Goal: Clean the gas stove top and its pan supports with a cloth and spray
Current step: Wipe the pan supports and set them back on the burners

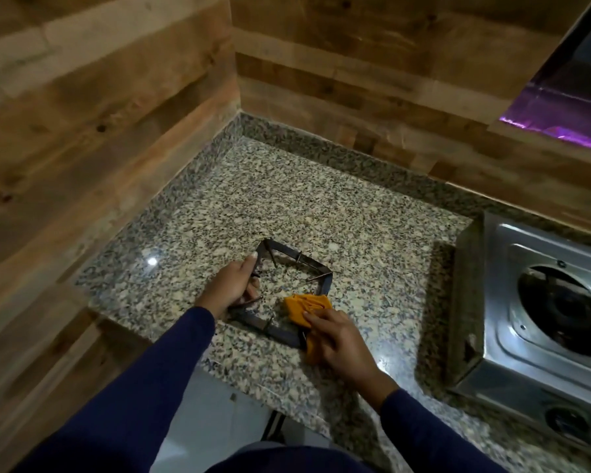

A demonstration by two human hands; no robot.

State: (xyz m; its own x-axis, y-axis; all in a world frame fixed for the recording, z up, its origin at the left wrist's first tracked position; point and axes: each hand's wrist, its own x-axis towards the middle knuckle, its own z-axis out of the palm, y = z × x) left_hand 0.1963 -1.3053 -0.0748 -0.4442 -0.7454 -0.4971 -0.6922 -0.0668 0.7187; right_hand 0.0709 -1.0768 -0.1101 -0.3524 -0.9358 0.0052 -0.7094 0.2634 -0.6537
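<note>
My view — two arms in dark navy sleeves.
Left sleeve and right sleeve are plain, long, ending at the wrists — both hands bare.

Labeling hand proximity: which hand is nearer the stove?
Right. The right hand, pressing the orange cloth on the pan support, sits closer to the stove; the left hand grips the support's far side.
</note>
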